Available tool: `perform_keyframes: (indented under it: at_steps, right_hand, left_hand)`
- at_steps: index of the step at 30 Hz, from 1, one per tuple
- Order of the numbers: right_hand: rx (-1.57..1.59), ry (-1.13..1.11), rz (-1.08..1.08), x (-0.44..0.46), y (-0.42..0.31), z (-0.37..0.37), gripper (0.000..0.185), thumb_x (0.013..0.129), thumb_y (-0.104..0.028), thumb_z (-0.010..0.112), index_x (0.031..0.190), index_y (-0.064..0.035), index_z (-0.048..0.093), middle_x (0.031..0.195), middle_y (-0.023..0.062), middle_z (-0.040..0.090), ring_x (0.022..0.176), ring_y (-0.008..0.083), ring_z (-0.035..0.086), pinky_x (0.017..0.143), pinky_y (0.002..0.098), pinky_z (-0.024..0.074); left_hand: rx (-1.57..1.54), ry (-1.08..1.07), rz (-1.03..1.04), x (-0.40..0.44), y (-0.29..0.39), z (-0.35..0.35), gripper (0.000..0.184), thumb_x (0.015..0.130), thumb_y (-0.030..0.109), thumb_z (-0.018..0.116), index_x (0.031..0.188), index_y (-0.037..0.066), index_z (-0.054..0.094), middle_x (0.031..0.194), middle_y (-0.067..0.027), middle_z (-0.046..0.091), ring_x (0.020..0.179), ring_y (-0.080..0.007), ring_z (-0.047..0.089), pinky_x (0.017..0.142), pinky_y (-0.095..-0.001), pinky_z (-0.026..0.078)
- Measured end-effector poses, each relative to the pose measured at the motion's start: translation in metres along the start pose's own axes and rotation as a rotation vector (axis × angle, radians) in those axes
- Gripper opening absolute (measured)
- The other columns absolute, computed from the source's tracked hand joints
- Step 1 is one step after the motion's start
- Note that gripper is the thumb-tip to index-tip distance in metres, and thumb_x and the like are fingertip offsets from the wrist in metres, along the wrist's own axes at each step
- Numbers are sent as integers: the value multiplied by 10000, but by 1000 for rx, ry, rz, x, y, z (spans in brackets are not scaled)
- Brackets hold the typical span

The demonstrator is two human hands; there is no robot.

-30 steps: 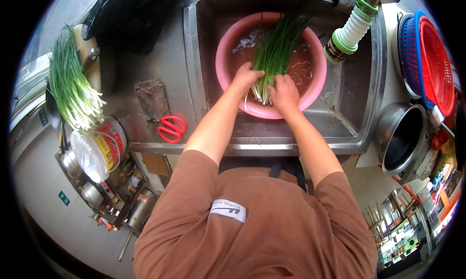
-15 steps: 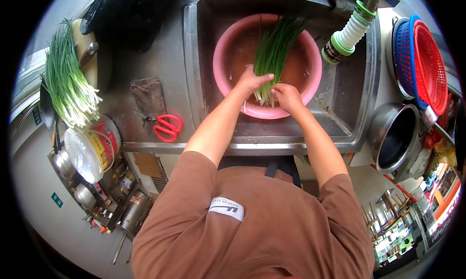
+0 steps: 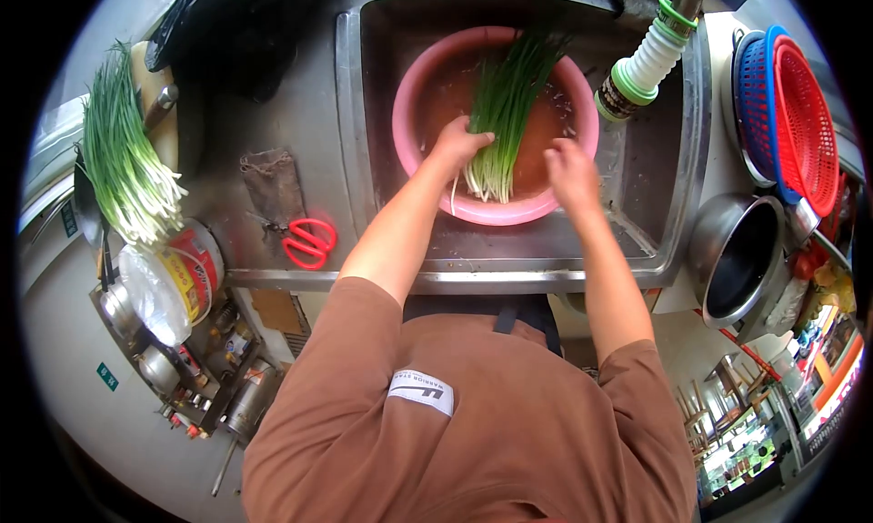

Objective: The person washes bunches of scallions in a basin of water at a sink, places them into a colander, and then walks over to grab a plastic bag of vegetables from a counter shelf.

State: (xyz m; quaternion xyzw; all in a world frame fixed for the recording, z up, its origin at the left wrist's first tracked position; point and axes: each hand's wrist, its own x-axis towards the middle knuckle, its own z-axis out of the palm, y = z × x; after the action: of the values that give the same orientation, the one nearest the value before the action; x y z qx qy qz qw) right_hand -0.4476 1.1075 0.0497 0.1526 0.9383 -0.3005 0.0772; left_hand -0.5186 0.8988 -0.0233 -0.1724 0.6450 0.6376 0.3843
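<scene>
A bunch of thin green onions point(image 3: 509, 105) with white lower ends leans in a pink basin point(image 3: 406, 114) of brownish water. My left hand point(image 3: 459, 147) grips the bunch from its left side, thumb across the stalks, the other fingers partly hidden. The white ends point toward me and the dark green tops reach the far rim. To the right of the bunch and apart from it, my right hand point(image 3: 573, 173) hangs over the basin's right rim. Its fingers are curled together and slightly blurred; whatever they hold is too small to make out.
The basin stands in a metal sink point(image 3: 646, 186) under a ribbed white-and-green faucet hose point(image 3: 650, 59). Red-handled scissors point(image 3: 309, 243) and a brown cloth point(image 3: 273, 182) lie left. More green onions point(image 3: 132, 159) rest farther left. Colanders point(image 3: 805, 123) and a steel pot point(image 3: 741, 255) stand right.
My right hand has left the white ends of the green onions and moved right, over the basin's rim. My left hand keeps its hold on the bunch. The view has shifted slightly.
</scene>
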Motion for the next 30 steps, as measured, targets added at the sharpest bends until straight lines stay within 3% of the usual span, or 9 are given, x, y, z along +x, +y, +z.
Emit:
perform_keyframes:
  at_steps: [1,4,6,7,10,18,22,26,30]
  right_hand:
    - [250,-233,201,-1,-14,14,458,841,-252,640,1205,17,565,1061,217,649,981,333,637,862,409,493]
    - [264,-234,318,10,-4,82,548,827,-219,665,1268,56,490,1099,222,637,1000,307,631,874,363,477]
    - [938,-388,358,14,-4,106,486,829,-172,669,1235,49,520,1063,169,647,955,242,626,848,337,475]
    - [927,-542,418,21,-17,80,413,834,-136,663,1189,44,551,1033,119,643,920,206,608,825,332,474]
    - [1069,-285,593,30,-9,69,342,835,-79,618,1151,44,576,1018,140,649,904,220,616,799,336,481]
    - [1144,-552,509,34,-28,76,400,778,-38,662,1160,25,565,1038,132,641,915,215,620,813,327,483]
    - [1033,-300,572,42,-23,65,362,788,-30,652,1137,22,569,1013,137,650,902,225,633,811,333,491]
    - [1234,-446,487,40,-21,75,419,767,-48,677,1161,25,552,1011,137,651,886,222,639,782,333,503]
    - [1108,-501,457,43,-27,82,357,763,-37,668,1107,22,593,989,121,654,886,204,632,799,313,491]
  left_hand:
    - [6,3,-4,0,1,-2,375,835,75,672,1163,-56,546,1011,-152,652,912,-225,647,805,-334,531]
    - [-134,18,-108,-5,11,-7,361,845,69,656,1173,-39,551,1008,-139,656,879,-220,651,782,-339,536]
    - [-189,-101,-101,-12,16,-6,315,857,73,644,1145,-31,572,971,-132,666,837,-216,660,757,-343,544]
    - [-166,-132,-163,-9,15,-9,289,866,64,631,1131,-38,582,969,-143,664,830,-219,664,753,-345,550]
    - [-194,138,-85,-9,20,-15,290,849,48,638,1115,-59,594,979,-141,660,860,-226,649,759,-326,524]
    - [-73,-173,-75,-9,22,-15,316,855,-5,550,1169,-37,559,1010,-161,646,852,-226,652,774,-345,542]
    - [-104,91,26,-5,21,-21,354,824,10,602,1172,-25,551,1012,-163,644,906,-236,650,802,-339,538]
    - [-236,-130,-115,-4,28,-15,343,841,25,595,1174,-36,545,1004,-157,645,914,-239,651,790,-340,544]
    - [37,-20,-39,1,22,-10,318,837,48,615,1144,-26,577,997,-136,649,887,-208,642,796,-336,534]
